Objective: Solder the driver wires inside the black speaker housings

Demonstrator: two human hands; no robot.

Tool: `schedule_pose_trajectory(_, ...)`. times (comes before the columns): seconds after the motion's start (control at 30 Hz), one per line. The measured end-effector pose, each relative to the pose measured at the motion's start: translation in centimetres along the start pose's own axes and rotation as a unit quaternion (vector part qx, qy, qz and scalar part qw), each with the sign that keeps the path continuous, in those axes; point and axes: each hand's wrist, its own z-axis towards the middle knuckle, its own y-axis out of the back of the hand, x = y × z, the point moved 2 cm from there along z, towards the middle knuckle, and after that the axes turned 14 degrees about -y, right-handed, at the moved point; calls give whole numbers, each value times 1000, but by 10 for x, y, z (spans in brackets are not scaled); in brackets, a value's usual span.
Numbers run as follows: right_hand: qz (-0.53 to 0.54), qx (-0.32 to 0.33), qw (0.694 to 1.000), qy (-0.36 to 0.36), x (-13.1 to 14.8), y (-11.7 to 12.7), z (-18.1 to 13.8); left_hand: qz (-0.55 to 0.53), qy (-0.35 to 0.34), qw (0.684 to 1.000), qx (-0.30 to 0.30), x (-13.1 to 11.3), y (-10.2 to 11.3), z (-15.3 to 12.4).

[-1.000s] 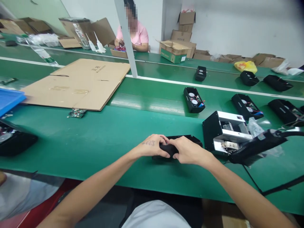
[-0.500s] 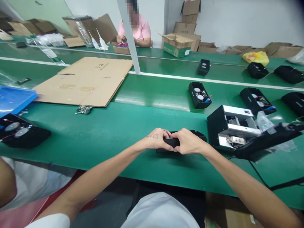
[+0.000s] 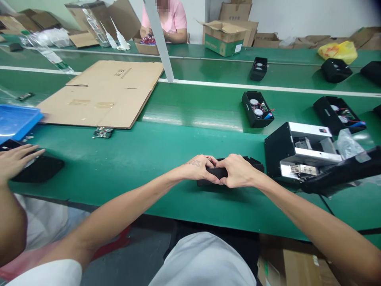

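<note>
Both my hands grip one black plastic case (image 3: 251,163) that lies on the green belt (image 3: 154,159) in front of me. My left hand (image 3: 199,168) is curled over its near left edge, fingers closed. From the right, my right hand (image 3: 236,171) presses against the same edge, fingers also closed, thumbs nearly touching. Thin red wires show just above my left knuckles.
A black and silver metal fixture (image 3: 300,153) stands right of the case, with a black tool (image 3: 345,171) lying across its front. A neighbour's hand (image 3: 16,159) rests on another black case (image 3: 38,169) at the left. Also here: flat cardboard (image 3: 101,93), a small circuit board (image 3: 103,132), several open cases, a person in pink (image 3: 165,20).
My hands stay closed on the case with hardly any shift. The neighbour's hand has come into view at the left and now lies on the black case there.
</note>
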Motion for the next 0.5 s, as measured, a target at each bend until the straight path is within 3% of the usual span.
schedule_pose_trajectory(0.2,0,-11,1000,-1,1,-2,-1,2,6,1000,0,2,-1,0)
schedule_pose_trajectory(0.37,-22,-33,998,41,8,-1,-28,120,-55,991,-11,-4,-15,-12)
schedule_pose_trajectory(0.43,7,-73,995,74,7,-3,-54,189,-83,978,-21,-6,-27,-23)
schedule_pose_trajectory(0.5,102,-177,977,68,-4,-5,-85,261,-113,958,-31,-6,-44,-35)
